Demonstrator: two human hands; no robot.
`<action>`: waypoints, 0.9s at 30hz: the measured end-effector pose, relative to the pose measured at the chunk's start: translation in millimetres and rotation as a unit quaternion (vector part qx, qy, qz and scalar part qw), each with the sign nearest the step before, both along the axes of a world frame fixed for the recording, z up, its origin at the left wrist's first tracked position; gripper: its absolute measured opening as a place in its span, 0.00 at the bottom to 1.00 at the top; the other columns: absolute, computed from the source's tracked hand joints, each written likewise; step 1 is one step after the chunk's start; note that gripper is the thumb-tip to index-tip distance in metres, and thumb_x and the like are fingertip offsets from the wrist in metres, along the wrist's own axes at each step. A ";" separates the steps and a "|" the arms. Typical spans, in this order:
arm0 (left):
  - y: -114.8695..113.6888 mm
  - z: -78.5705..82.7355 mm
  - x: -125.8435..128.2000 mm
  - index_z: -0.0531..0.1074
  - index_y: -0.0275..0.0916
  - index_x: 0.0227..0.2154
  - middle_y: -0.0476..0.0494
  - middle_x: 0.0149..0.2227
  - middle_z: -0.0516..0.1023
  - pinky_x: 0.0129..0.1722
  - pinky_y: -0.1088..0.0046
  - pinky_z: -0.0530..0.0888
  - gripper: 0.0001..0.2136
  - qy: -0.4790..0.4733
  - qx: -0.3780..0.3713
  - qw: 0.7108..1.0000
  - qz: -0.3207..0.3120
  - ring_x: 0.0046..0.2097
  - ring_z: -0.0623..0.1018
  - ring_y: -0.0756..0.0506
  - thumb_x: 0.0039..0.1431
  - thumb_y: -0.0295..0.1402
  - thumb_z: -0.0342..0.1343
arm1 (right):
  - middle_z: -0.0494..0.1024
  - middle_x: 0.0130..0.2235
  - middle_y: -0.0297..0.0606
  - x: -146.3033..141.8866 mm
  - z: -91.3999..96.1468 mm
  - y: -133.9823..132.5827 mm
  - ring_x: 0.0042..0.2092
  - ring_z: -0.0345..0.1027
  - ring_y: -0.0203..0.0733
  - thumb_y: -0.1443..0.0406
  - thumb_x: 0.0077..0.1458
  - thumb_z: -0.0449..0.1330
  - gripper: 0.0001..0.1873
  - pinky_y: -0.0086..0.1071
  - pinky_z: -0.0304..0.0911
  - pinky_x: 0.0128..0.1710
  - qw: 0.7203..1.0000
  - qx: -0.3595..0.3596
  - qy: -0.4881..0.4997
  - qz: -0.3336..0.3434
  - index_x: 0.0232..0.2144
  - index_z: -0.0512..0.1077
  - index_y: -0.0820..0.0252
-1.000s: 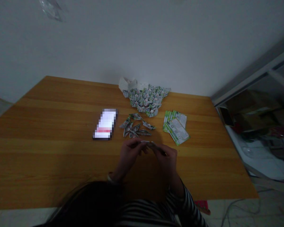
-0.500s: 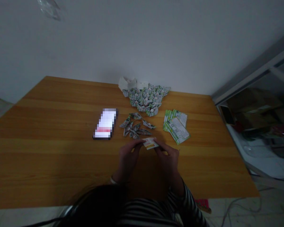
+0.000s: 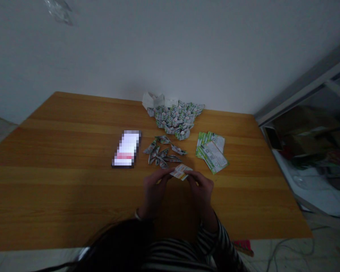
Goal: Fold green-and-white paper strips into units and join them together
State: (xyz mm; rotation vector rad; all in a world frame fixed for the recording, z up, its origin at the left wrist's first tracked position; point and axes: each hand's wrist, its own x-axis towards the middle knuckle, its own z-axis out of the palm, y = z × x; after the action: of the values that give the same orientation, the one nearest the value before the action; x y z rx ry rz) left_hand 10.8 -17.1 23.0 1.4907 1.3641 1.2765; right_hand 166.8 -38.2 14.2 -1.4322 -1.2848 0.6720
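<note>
My left hand (image 3: 154,185) and my right hand (image 3: 200,186) meet over the wooden table (image 3: 59,177), both pinching a small printed paper slip (image 3: 180,171) between their fingertips. Just beyond the slip lie several small folded paper pieces (image 3: 163,151). A larger heap of folded pieces (image 3: 177,116) sits further back near the wall. A fanned stack of flat green-and-white slips (image 3: 212,153) lies to the right of my hands.
A phone with a lit screen (image 3: 126,148) lies left of the folded pieces. White crumpled paper (image 3: 152,100) sits behind the heap. Right of the table is a metal-framed shelf with clutter (image 3: 308,151). Cables lie on the floor (image 3: 286,245).
The slip between my fingers went from edge-on to showing its printed face, tilting slightly. Both hands stayed in nearly the same place.
</note>
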 end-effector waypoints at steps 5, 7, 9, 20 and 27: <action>-6.6 3.5 3.7 0.80 0.44 0.34 0.48 0.35 0.84 0.38 0.68 0.78 0.06 -0.023 0.001 1.000 0.014 0.35 0.81 0.46 0.54 0.30 0.60 | 0.83 0.33 0.36 -2.1 -3.6 -3.0 0.34 0.78 0.43 0.67 0.53 0.63 0.06 0.33 0.73 0.36 0.998 0.042 0.001 -0.044 0.32 0.80 0.55; -7.6 4.8 5.8 0.81 0.45 0.34 0.49 0.35 0.83 0.39 0.68 0.78 0.06 -0.034 -0.014 0.999 0.020 0.35 0.81 0.45 0.54 0.31 0.61 | 0.83 0.32 0.37 -0.7 -3.8 -3.6 0.34 0.78 0.43 0.67 0.52 0.63 0.06 0.34 0.73 0.35 0.996 0.074 -0.026 -0.043 0.32 0.81 0.54; -7.8 5.5 7.2 0.81 0.45 0.33 0.49 0.35 0.84 0.39 0.68 0.78 0.06 -0.042 -0.028 0.998 0.025 0.35 0.81 0.46 0.54 0.31 0.61 | 0.83 0.32 0.37 0.2 -3.3 -4.3 0.34 0.78 0.43 0.68 0.52 0.63 0.07 0.34 0.72 0.34 0.994 0.093 -0.038 -0.031 0.33 0.81 0.53; -5.8 4.8 2.7 0.82 0.43 0.30 0.48 0.31 0.84 0.38 0.72 0.77 0.07 -0.080 -0.070 0.994 0.009 0.34 0.81 0.46 0.48 0.26 0.63 | 0.82 0.26 0.34 -8.3 0.2 -2.6 0.28 0.75 0.39 0.70 0.44 0.65 0.04 0.29 0.71 0.29 0.982 -0.065 0.175 -0.042 0.26 0.79 0.57; -4.2 15.4 13.6 0.81 0.40 0.25 0.47 0.29 0.83 0.38 0.73 0.77 0.02 -0.205 -0.189 0.960 0.030 0.33 0.81 0.46 0.45 0.30 0.66 | 0.79 0.22 0.34 -14.1 10.7 5.0 0.25 0.73 0.37 0.65 0.44 0.68 0.07 0.28 0.69 0.27 0.963 -0.079 0.252 -0.044 0.20 0.75 0.60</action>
State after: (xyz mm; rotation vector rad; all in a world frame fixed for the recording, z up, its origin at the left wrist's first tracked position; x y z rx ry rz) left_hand 24.4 -21.4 38.5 0.8730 1.2878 1.1970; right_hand 152.7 -33.3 24.9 -1.3194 -0.7784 1.0199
